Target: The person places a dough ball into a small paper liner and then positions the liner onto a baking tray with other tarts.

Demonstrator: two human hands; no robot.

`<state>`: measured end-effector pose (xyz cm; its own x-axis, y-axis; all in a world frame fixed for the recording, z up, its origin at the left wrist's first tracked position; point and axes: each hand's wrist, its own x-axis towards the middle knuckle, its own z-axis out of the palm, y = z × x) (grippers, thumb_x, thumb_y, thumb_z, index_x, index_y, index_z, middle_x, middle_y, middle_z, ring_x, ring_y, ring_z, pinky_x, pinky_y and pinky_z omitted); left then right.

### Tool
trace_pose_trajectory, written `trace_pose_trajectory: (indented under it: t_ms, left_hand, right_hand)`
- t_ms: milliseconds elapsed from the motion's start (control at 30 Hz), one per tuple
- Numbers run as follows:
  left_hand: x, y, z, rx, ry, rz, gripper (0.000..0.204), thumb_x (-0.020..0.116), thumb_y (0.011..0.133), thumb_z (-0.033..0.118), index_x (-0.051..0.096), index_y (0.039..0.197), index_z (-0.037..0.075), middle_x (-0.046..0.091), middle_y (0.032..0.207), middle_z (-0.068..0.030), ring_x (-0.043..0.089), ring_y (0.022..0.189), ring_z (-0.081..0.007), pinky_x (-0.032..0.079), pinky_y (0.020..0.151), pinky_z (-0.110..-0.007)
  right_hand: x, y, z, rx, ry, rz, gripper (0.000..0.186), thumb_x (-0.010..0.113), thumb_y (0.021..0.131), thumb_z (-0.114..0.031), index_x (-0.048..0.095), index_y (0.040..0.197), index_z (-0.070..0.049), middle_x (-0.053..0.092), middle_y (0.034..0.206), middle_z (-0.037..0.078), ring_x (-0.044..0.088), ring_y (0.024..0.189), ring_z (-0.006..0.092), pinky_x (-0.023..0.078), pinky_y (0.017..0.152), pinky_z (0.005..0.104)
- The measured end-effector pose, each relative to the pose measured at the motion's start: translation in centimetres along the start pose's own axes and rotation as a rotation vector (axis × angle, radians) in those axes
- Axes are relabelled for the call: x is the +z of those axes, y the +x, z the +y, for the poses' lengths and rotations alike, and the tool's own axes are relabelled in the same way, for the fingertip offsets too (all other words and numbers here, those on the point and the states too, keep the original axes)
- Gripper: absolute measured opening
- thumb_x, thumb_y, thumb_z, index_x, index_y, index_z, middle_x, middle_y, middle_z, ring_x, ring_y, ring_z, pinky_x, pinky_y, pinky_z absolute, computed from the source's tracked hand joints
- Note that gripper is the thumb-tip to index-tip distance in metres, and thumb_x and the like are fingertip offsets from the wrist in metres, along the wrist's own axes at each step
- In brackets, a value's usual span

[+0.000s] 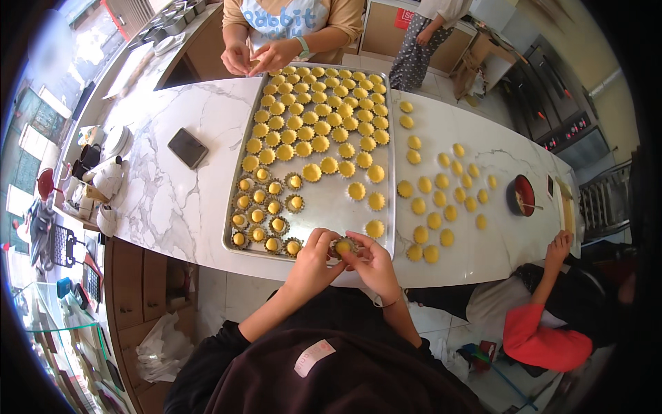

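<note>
Both my hands grip a small fluted metal tart tin with a yellow dough ball in it (343, 245) over the near edge of a large metal tray (321, 217). My left hand (312, 262) holds its left side, my right hand (371, 268) its right, thumb at the dough. Left on the tray sit several tins with dough balls (257, 216); many pressed yellow shells (304, 149) fill the back, with a few more at the right. Loose yellow dough pieces (434, 221) lie on the marble counter (179, 221) right of the tray.
A co-worker's hands (258, 58) work beyond the tray; another person (414, 48) stands behind. A person in red (545, 334) reaches onto the counter's right end, near a dark bowl with a spoon (520, 196). A phone (187, 148) and cups (96, 176) are left, an oven (552, 96) back right.
</note>
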<state>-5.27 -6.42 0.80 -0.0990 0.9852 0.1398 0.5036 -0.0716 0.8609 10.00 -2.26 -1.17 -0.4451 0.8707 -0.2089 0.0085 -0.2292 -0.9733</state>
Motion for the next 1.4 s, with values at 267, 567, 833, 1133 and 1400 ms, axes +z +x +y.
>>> trace_pose_trajectory:
  t_ms: [267,567,833,1133,1400]
  left_hand:
    - [-0.9,1.5,-1.2,-0.032,-0.148,-0.104,0.043,0.078,0.068,0.006,0.055,0.104,0.001,0.061,0.087,-0.0094,0.065,0.069,-0.0154,0.053,0.065,-0.025]
    - [-0.7,1.9,-3.8,-0.357,-0.486,-0.222,0.026,0.069,0.082,0.007,0.059,0.103,-0.004,0.067,0.081,-0.0063,0.065,0.075,-0.0102,0.05,0.065,-0.021]
    - [-1.2,2.8,-3.5,-0.352,-0.404,-0.271,0.024,0.068,0.082,0.005,0.061,0.102,-0.005,0.069,0.082,-0.0089,0.065,0.073,-0.0107,0.051,0.066,-0.021]
    - [-0.8,2.5,-3.6,-0.29,-0.292,-0.183,0.021,0.068,0.082,0.006,0.065,0.099,-0.005,0.069,0.083,-0.0097,0.065,0.076,-0.0109,0.052,0.067,-0.024]
    - [-0.8,2.4,-2.6,-0.259,-0.24,-0.147,0.023,0.068,0.081,0.007,0.065,0.101,-0.004,0.068,0.08,-0.01,0.064,0.068,-0.0104,0.051,0.063,-0.024]
  right_hand:
    - [-0.1,1.7,0.0,0.113,0.042,0.021,0.031,0.066,0.085,-0.009,0.059,0.114,0.003,0.066,0.09,0.007,0.062,0.073,0.0099,0.053,0.06,0.0215]
    - [-0.7,2.2,-0.5,0.174,0.128,-0.148,0.031,0.059,0.091,-0.013,0.058,0.118,0.001,0.066,0.098,0.006,0.063,0.081,0.0101,0.055,0.064,0.0227]
    - [0.1,1.9,0.4,0.137,0.028,-0.077,0.032,0.054,0.093,-0.01,0.054,0.123,0.001,0.064,0.104,0.006,0.062,0.088,0.0119,0.056,0.067,0.024]
    - [0.7,1.5,-0.3,-0.021,-0.221,0.025,0.025,0.06,0.089,-0.008,0.06,0.11,0.005,0.065,0.097,0.011,0.066,0.079,0.0136,0.057,0.066,0.0253]
    - [0.8,2.0,-0.6,-0.094,-0.343,0.188,0.018,0.062,0.086,-0.003,0.064,0.103,0.004,0.068,0.09,0.009,0.065,0.078,0.0119,0.054,0.067,0.023]
